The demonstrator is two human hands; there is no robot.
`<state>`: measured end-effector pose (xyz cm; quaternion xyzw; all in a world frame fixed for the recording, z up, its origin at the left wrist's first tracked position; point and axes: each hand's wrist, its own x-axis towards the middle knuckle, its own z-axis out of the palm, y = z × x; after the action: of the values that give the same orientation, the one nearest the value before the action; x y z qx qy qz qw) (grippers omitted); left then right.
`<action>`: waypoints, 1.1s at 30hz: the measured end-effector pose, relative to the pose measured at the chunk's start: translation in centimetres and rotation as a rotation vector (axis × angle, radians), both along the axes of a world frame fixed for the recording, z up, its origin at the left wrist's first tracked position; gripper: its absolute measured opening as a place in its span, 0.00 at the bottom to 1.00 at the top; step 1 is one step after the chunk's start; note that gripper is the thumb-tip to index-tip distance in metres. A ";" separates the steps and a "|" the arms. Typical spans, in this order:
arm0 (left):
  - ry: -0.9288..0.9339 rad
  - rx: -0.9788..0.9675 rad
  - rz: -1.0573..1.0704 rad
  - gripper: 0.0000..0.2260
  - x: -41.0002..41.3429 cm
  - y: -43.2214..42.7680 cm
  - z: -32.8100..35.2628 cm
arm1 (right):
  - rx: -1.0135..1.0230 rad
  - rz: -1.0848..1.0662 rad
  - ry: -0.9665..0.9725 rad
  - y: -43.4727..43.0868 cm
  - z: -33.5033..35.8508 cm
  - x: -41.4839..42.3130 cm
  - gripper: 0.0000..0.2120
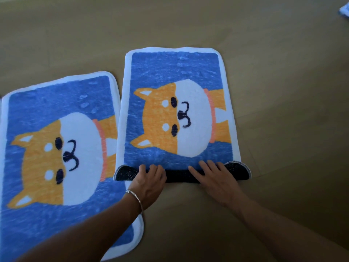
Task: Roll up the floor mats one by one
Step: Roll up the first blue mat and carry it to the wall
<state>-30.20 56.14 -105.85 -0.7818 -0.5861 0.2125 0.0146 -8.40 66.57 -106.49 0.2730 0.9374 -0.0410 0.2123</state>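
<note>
left hand [149, 181] curls over the rolled-up near edge of the right mat [175, 72], right hand [213, 178] presses flat on it, hands apart, dark backing showing. rest lies flat beyond, second mat [37, 110] flat just beside it

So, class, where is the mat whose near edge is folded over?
In the head view, the partly rolled mat lies centre-right on the floor, just right of the flat mat, with the left hand and right hand on its near edge.
</note>
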 end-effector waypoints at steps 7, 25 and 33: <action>-0.042 -0.215 0.234 0.26 -0.6 0.2 0.3 | 0.017 -0.107 -0.042 -0.4 0.6 -1.9 0.39; 0.026 -0.441 0.210 0.36 0.0 0.5 0.9 | -0.130 -0.155 -0.124 -1.1 0.5 -1.6 0.30; -0.128 -0.376 0.317 0.28 2.3 2.5 0.2 | -0.104 -0.237 -0.126 0.8 0.8 0.3 0.21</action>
<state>-27.89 58.60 -105.70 -0.6810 -0.6512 0.2675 -0.2015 -8.13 67.35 -105.65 0.3723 0.8801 -0.0969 0.2781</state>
